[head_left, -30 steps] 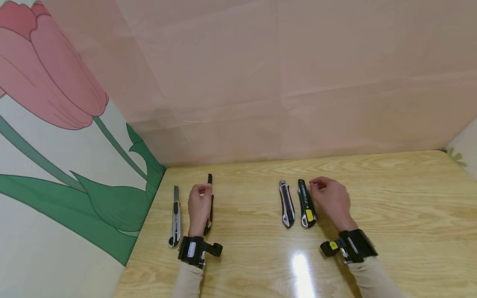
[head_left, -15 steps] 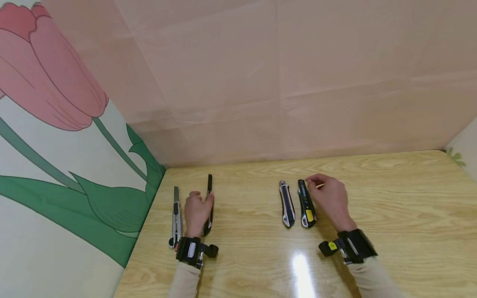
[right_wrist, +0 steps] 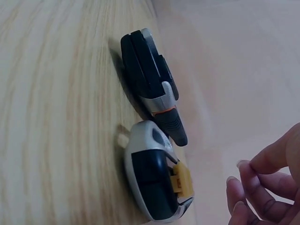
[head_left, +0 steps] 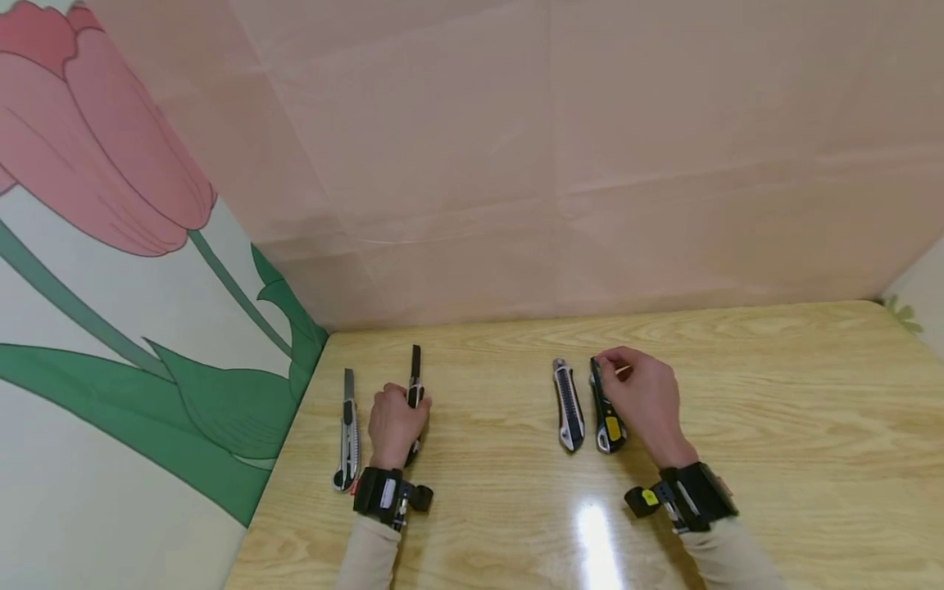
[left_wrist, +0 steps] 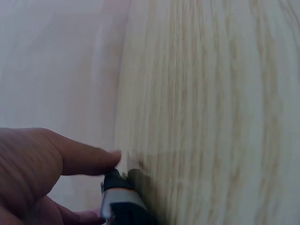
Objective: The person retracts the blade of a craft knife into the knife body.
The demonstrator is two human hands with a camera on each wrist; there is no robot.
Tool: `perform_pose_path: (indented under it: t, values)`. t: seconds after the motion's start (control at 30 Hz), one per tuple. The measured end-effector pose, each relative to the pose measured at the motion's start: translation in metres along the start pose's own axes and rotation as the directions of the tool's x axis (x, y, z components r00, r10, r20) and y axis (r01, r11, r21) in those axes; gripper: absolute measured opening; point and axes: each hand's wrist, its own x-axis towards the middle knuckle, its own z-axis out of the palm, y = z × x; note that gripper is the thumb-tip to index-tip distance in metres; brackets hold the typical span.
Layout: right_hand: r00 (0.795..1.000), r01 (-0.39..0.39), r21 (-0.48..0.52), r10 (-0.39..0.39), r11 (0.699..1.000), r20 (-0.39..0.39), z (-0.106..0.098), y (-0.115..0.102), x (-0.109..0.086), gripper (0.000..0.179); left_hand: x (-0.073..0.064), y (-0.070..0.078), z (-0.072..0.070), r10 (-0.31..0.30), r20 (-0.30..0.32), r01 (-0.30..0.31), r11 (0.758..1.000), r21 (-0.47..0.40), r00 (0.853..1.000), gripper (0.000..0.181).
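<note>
Wood table (head_left: 487,508), left hand (head_left: 396,424) seemingly pinching the black cutter (head_left: 415,397) on the left side, blade (head_left: 416,361) pointing away, probably for safety; right hand (head_left: 645,395), loosely curled, nothing held, by the yellow cutter (head_left: 608,418)

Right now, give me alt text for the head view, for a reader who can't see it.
Over a wooden table, a person's left hand partly hides a black utility knife, blade extended; the right hand partly hides a yellow-marked knife. A silver knife, blade out, lies leftmost, and a silver-and-dark knife lies just left of the yellow-marked one.
</note>
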Motion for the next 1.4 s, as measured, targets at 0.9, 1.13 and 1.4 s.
perform_pose_path:
  t: [0.9,1.13,1.4]
  values:
    - [0.956,0.139,0.165,-0.176,0.976,0.236,0.025,-0.062,-0.01,0.009,-0.023,0.06,-0.006,0.204,-0.045,-0.209,0.95,-0.232,0.978,0.037]
    - [0.91,0.125,0.264,-0.216,0.956,0.353,0.049,-0.085,-0.009,0.007,-0.034,0.085,-0.01,0.287,-0.07,-0.295,0.917,-0.269,0.955,0.039]
    - [0.907,-0.035,0.392,-0.136,0.919,0.4,0.056,-0.095,-0.006,0.021,-0.047,0.1,-0.001,0.325,-0.124,-0.348,0.884,-0.313,0.938,0.036]
